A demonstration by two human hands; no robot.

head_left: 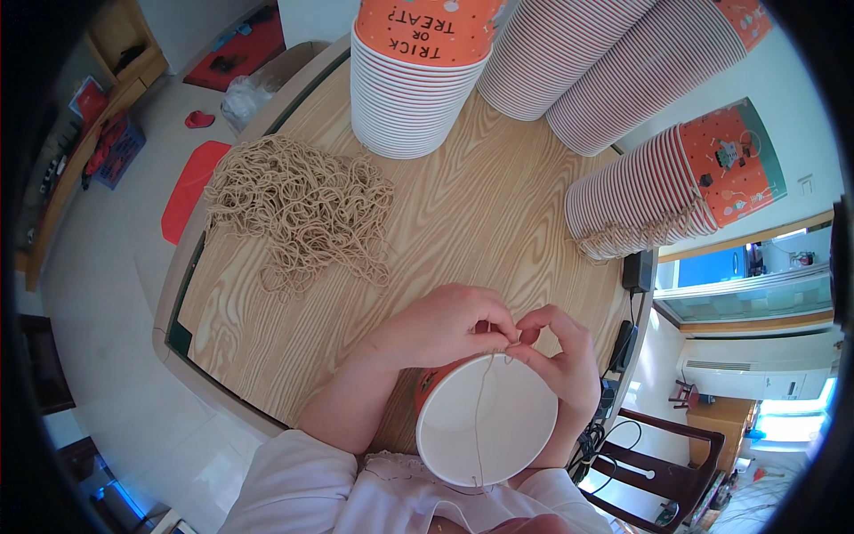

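Observation:
A paper bucket [532, 425], white inside with an orange printed outside, is tilted with its mouth toward me close to my chest. A thin tan twine [480, 400] runs across its opening from the far rim to the near one. At the far rim, my left hand [445, 322] pinches the twine between thumb and fingertips. My right hand [567, 363] meets it there from the right, its thumb and finger also closed on the twine beside the rim. The exact loop or knot between the fingertips is too small to make out.
A tangled heap of tan twine strands [302, 209] lies on the wooden table [463, 222], left of centre. Nested bucket stacks [414, 102] stand along the far edge. Another stack [632, 187] at right has twine along its rims. Black cables [587, 449] and a chair [667, 445] are beyond the right edge.

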